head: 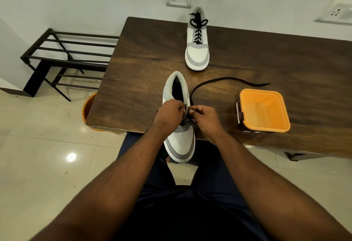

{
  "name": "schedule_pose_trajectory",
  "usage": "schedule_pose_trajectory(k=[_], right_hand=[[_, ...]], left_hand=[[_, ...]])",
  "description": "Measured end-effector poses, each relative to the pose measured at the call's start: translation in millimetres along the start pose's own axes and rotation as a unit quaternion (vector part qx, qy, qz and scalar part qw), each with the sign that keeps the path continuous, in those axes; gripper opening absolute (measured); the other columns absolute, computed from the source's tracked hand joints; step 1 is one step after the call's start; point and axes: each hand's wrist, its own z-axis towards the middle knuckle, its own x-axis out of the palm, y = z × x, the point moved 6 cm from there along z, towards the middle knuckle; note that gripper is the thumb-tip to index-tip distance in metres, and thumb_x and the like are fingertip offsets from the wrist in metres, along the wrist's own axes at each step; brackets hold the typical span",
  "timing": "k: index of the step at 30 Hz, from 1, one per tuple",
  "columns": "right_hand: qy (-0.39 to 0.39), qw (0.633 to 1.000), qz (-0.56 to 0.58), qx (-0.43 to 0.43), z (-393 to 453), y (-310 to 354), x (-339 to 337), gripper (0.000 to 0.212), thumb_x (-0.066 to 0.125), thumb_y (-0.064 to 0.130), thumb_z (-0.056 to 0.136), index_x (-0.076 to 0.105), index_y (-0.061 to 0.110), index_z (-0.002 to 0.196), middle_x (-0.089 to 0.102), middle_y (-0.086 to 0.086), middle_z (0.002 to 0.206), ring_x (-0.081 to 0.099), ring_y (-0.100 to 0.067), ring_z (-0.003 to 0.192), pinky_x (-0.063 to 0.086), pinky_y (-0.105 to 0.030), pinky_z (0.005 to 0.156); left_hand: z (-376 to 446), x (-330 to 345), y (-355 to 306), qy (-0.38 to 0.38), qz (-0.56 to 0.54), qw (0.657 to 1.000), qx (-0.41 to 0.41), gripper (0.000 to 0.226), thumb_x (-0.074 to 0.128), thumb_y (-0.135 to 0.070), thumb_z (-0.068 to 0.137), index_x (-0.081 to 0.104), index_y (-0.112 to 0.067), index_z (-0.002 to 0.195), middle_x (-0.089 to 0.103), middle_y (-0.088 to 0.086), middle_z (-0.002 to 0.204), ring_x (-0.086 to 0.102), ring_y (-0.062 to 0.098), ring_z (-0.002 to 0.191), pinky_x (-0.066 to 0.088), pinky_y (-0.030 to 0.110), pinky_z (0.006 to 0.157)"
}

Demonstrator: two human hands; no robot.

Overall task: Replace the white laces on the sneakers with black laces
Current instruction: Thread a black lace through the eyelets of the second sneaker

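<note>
Near sneaker is gripped by left hand; black lace is pinched by right hand, trailing away beyond it. Tub label unreadable.

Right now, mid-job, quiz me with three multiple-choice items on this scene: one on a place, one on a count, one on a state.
1. Where does the orange tub sit?
A. on the table, to the right of the near sneaker
B. on the floor rack
C. beside the wall socket

2. How many sneakers are in view?
A. one
B. two
C. three

3. What state is the far sneaker in?
A. unlaced
B. white-laced
C. laced in black and tied

Key: 1 A, the tub stands on the wood to the right of the hands. 2 B, one sneaker is held at the table edge and one stands further back. 3 C, black crosses and a bow show on it, while the left hand and right hand work the black lace on the near one.
</note>
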Motion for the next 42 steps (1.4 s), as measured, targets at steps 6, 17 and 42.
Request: schedule_pose_trajectory(k=[6,17,42], right_hand=[[0.0,0.999,-0.032,0.007,6.3,10.9,-7.6,0.012,0.061,0.0,0.091,0.066,0.009,0.083,0.067,0.0,0.07,0.062,0.003,0.055,0.047,-0.011,0.052],[-0.125,0.98,-0.155,-0.009,69.5,76.5,-91.5,0.029,0.044,-0.003,0.096,0.052,0.014,0.074,0.063,-0.008,0.075,0.06,-0.016,0.057,0.05,-0.021,0.048],[-0.173,0.817,-0.51,-0.206,50.3,121.1,-96.2,0.022,0.053,0.022,0.095,0.069,0.015,0.108,0.065,-0.01,0.111,0.06,-0.033,0.104,0.047,-0.039,0.083]], left_hand=[[-16.8,1.0,6.7,-0.079,0.086,0.993,0.017,0.033,0.061,-0.042,0.092,0.064,-0.025,0.121,0.058,0.002,0.112,0.055,0.021,0.103,0.047,0.04,0.088],[-32.3,-1.6,24.1,-0.164,0.073,0.984,0.004,0.048,0.067,-0.05,0.084,0.055,-0.034,0.127,0.042,-0.002,0.136,0.044,0.016,0.125,0.018,0.043,0.111],[-37.9,9.0,32.8,-0.181,0.078,0.98,-0.018,0.055,0.061,-0.054,0.087,0.046,-0.033,0.136,0.046,-0.001,0.136,0.049,0.019,0.121,0.026,0.056,0.109]])
